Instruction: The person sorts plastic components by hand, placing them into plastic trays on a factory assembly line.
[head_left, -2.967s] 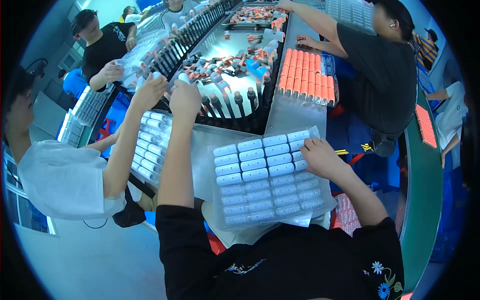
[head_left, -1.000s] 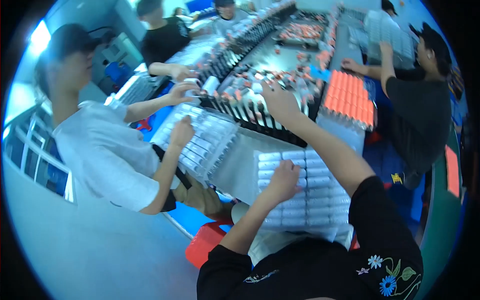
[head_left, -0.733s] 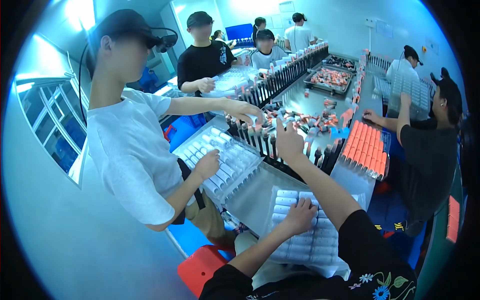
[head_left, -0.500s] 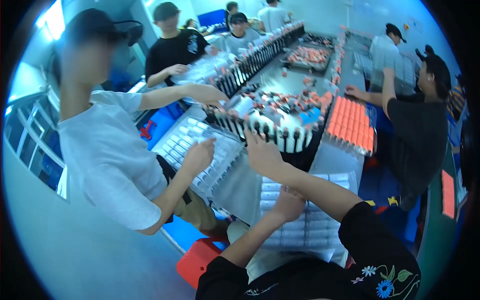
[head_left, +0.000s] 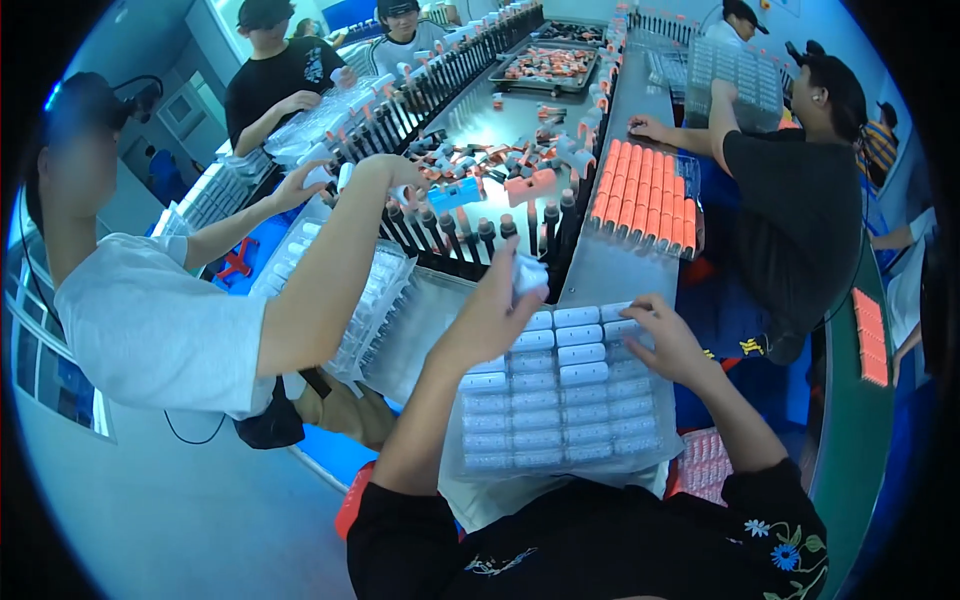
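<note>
A clear plastic tray (head_left: 550, 455) with rows of white oblong plastic casings (head_left: 583, 373) lies in front of me. Above its far edge, my left hand (head_left: 482, 318) is closed around small white plastic pieces (head_left: 528, 275), whose exact kind I cannot make out. At the tray's far right corner is my right hand (head_left: 668, 342), palm down with its fingers apart. Its fingertips are at an end casing in the far row, and I cannot tell whether they touch it. Just beyond my left hand stands the line's row of black upright holders (head_left: 487, 236).
A co-worker in white (head_left: 170, 330) reaches across on the left, beside another tray (head_left: 375, 300). Orange tubes (head_left: 645, 195) lie packed near a co-worker in black (head_left: 795, 190). Loose orange, grey and blue parts (head_left: 490, 160) cover the middle of the line. A red stool (head_left: 355, 500) is below.
My right hand has come back from the holders to the tray's right corner. My left hand has risen from the tray and now holds white pieces. The left co-worker's arm has swung across; my view has shifted.
</note>
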